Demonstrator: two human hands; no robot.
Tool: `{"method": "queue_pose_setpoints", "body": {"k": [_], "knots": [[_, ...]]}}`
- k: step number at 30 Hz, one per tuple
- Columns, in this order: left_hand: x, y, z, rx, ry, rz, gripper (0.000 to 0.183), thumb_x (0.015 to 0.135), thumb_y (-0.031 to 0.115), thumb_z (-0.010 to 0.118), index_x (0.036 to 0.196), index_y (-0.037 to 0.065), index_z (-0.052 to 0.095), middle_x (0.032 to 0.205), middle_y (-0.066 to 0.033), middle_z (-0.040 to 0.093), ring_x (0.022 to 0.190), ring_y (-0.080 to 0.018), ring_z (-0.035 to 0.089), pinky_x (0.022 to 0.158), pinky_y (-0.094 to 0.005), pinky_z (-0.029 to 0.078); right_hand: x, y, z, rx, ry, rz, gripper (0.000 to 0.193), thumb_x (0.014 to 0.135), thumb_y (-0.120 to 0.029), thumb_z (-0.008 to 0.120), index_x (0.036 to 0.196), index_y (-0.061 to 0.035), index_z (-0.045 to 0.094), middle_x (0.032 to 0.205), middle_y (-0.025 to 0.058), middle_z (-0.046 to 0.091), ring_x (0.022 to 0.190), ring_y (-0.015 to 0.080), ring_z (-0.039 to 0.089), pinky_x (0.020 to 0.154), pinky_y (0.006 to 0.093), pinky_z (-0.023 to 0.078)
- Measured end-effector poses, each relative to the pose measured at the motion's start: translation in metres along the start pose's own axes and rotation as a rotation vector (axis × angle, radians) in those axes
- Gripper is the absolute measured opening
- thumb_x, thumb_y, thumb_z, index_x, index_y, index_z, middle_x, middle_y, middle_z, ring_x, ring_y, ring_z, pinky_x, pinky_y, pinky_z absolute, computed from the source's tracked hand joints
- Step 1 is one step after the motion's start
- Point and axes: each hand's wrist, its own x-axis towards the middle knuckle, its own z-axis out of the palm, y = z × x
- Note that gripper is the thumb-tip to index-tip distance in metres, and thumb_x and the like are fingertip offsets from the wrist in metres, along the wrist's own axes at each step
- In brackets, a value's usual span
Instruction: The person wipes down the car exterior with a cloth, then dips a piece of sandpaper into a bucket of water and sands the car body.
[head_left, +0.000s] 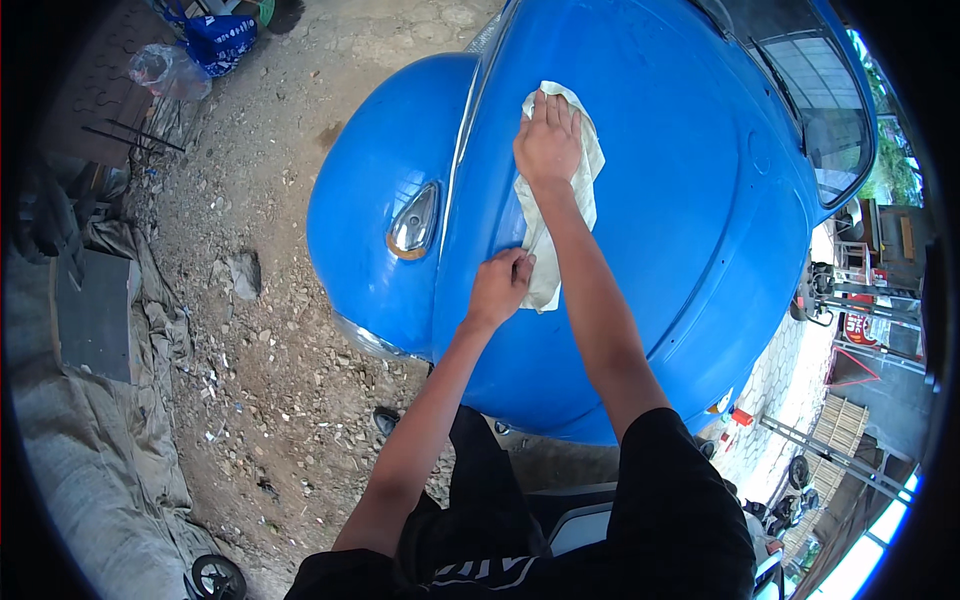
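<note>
A pale cream cloth (540, 240) lies lengthwise on the glossy blue hood (660, 200) of a rounded car. Near its far end, my right hand (550, 145) presses flat on the cloth with fingers stretched forward. My left hand (503, 284) is closed at the cloth's near left edge, thumb and fingers pinching it. Left of the hood bulges the blue front fender (375, 170), which carries a chrome turn-signal lamp (413, 225). Fabric hides the paint beneath it.
Gravelly ground (280, 400) with a loose stone (240, 273) stretches along the left, beside a draped grey tarp (110, 450). The windshield (800, 80) rises at the upper right. A blue bag (218, 42) sits at the far left, and a bamboo mat (835, 435) lies right.
</note>
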Motion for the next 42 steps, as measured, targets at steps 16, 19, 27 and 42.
{"method": "queue_pose_setpoints", "body": {"k": [16, 19, 27, 42], "knots": [[-0.183, -0.098, 0.005, 0.056, -0.174, -0.183, 0.021, 0.093, 0.021, 0.059, 0.090, 0.001, 0.063, 0.085, -0.0203, 0.065, 0.071, -0.0358, 0.065, 0.065, -0.0446, 0.049, -0.202, -0.073, -0.057, 0.214, -0.126, -0.001, 0.057, 0.081, -0.012, 0.063, 0.135, -0.0024, 0.049, 0.130, 0.0162, 0.054, 0.127, 0.0291, 0.048, 0.114, 0.0429, 0.031], [-0.215, -0.126, -0.007, 0.142, -0.208, -0.232, 0.021, 0.093, 0.022, 0.060, 0.093, 0.001, 0.064, 0.086, -0.0207, 0.066, 0.072, -0.0349, 0.066, 0.066, -0.0437, 0.051, -0.239, -0.085, -0.061, 0.232, -0.161, 0.059, 0.059, 0.081, -0.011, 0.062, 0.138, -0.0030, 0.047, 0.132, 0.0154, 0.053, 0.129, 0.0291, 0.047, 0.115, 0.0439, 0.030], [-0.277, -0.190, -0.035, 0.180, -0.232, -0.190, 0.020, 0.092, 0.021, 0.061, 0.092, 0.002, 0.066, 0.082, -0.0197, 0.067, 0.069, -0.0340, 0.066, 0.065, -0.0430, 0.052, -0.338, -0.108, -0.057, 0.194, -0.170, 0.120, 0.054, 0.081, -0.012, 0.060, 0.134, -0.0042, 0.050, 0.128, 0.0126, 0.056, 0.126, 0.0260, 0.049, 0.113, 0.0435, 0.032], [-0.328, -0.187, -0.081, 0.144, -0.272, -0.183, 0.019, 0.091, 0.020, 0.062, 0.094, 0.002, 0.065, 0.096, -0.0157, 0.065, 0.089, -0.0345, 0.064, 0.081, -0.0430, 0.050, -0.396, -0.108, -0.108, 0.460, 0.035, 0.497, 0.045, 0.096, -0.006, 0.045, 0.140, 0.0036, 0.042, 0.141, 0.0227, 0.047, 0.133, 0.0405, 0.041, 0.110, 0.0458, 0.033]]}}
